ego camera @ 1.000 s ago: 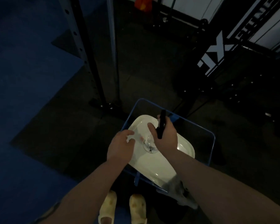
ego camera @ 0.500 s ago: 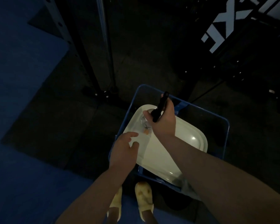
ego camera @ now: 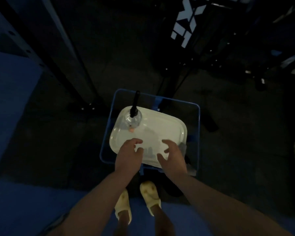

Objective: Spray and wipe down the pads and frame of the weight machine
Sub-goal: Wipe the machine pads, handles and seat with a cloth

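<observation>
A clear spray bottle with a black trigger head stands upright on the far left corner of a white lid. The lid lies on a blue bin on the floor in front of me. My left hand and my right hand hover over the near edge of the lid, fingers spread, holding nothing. The black weight machine frame with white lettering rises at the upper right. A grey cloth shows at the lid's right edge, partly hidden by my right hand.
Two dark rack posts run up the left of the view, bolted to the floor just beyond the bin. Blue floor matting lies at the left and under my feet. The scene is dim.
My right hand has let go of the spray bottle, which now stands alone on the lid. Both hands have drawn back to the near edge of the lid.
</observation>
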`<state>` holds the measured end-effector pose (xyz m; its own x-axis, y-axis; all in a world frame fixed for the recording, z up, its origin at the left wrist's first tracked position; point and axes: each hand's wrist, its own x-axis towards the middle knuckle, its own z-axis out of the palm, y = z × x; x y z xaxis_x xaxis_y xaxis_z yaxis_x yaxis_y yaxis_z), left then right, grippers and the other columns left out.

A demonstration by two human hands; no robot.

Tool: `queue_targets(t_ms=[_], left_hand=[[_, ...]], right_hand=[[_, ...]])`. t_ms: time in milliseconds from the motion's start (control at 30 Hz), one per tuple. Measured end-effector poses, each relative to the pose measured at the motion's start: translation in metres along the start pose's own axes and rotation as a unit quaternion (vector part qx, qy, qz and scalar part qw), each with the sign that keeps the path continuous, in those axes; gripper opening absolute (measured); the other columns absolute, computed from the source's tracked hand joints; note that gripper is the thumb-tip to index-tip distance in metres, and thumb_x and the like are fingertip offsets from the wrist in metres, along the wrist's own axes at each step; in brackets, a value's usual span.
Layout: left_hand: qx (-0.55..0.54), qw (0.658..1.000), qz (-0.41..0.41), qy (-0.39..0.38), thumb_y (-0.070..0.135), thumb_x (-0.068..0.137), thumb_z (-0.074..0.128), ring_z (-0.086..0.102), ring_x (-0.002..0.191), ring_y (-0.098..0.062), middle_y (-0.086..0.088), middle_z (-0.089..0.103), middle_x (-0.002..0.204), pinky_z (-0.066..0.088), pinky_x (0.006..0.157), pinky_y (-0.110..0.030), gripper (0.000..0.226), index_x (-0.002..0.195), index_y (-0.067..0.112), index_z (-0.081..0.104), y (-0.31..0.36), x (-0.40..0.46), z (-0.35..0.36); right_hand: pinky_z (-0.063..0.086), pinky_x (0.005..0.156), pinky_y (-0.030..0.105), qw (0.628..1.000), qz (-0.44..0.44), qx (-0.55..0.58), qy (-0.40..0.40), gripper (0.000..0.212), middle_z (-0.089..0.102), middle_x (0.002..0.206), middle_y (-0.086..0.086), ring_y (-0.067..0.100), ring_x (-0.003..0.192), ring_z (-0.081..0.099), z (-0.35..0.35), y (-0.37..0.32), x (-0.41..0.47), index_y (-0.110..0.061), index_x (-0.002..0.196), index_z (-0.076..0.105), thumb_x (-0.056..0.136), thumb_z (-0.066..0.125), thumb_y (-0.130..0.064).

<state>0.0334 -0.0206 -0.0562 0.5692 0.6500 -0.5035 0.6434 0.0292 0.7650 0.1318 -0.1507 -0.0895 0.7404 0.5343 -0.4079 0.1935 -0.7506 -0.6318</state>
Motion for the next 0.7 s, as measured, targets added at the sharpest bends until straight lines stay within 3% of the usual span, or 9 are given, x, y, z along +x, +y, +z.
queue_targets(t_ms=[100, 233, 467, 533, 700], left_hand=[[0.038, 0.999, 0.003, -0.039, 0.012, 0.092, 0.051, 0.051, 0.11, -0.012, 0.003, 0.054, 0.122, 0.043, 0.094, -0.029, 0.028, 0.116, 0.023, 0.06, 0.001, -0.011, 0.016], [0.065, 0.996, 0.015, -0.066, 0.013, 0.092, 0.051, 0.051, 0.111, -0.014, 0.002, 0.054, 0.122, 0.043, 0.096, -0.032, 0.027, 0.116, 0.023, 0.059, -0.001, -0.02, 0.033], [0.093, 0.99, 0.02, -0.102, 0.013, 0.093, 0.049, 0.051, 0.11, -0.011, 0.004, 0.054, 0.121, 0.043, 0.091, -0.026, 0.028, 0.117, 0.023, 0.059, -0.01, -0.022, 0.051], [0.099, 0.989, 0.028, -0.104, 0.012, 0.092, 0.049, 0.05, 0.108, -0.01, 0.006, 0.053, 0.119, 0.042, 0.09, -0.025, 0.028, 0.116, 0.024, 0.059, -0.011, -0.023, 0.054], [0.107, 0.987, 0.056, -0.102, 0.012, 0.092, 0.05, 0.047, 0.105, -0.006, 0.012, 0.049, 0.111, 0.041, 0.09, -0.025, 0.028, 0.115, 0.025, 0.058, -0.01, -0.029, 0.056]], right_hand=[[0.047, 0.08, 0.027, 0.997, 0.061, -0.032, -0.032, 0.032, 0.052, 0.116, -0.005, 0.015, 0.106, 0.055, -0.015, 0.028, -0.022, -0.026, 0.122, 0.054, 0.092, 0.059, -0.021], [0.047, 0.082, 0.029, 0.994, 0.031, -0.104, -0.006, 0.018, 0.061, 0.111, -0.009, 0.015, 0.107, 0.053, -0.025, 0.053, -0.034, -0.031, 0.105, 0.063, 0.089, 0.06, -0.024], [0.032, 0.107, 0.031, 0.971, 0.035, -0.233, -0.047, 0.046, 0.055, 0.137, -0.006, 0.016, 0.13, 0.044, -0.035, 0.078, -0.039, -0.03, 0.136, 0.051, 0.091, 0.06, -0.034], [0.032, 0.105, 0.031, 0.967, 0.02, -0.25, -0.049, 0.044, 0.058, 0.133, -0.004, 0.017, 0.127, 0.047, -0.034, 0.082, -0.039, -0.029, 0.134, 0.054, 0.091, 0.061, -0.032], [0.044, 0.085, 0.029, 0.966, -0.007, -0.254, -0.043, 0.018, 0.067, 0.104, 0.0, 0.019, 0.102, 0.057, -0.04, 0.079, -0.033, -0.018, 0.104, 0.071, 0.092, 0.06, -0.025]])
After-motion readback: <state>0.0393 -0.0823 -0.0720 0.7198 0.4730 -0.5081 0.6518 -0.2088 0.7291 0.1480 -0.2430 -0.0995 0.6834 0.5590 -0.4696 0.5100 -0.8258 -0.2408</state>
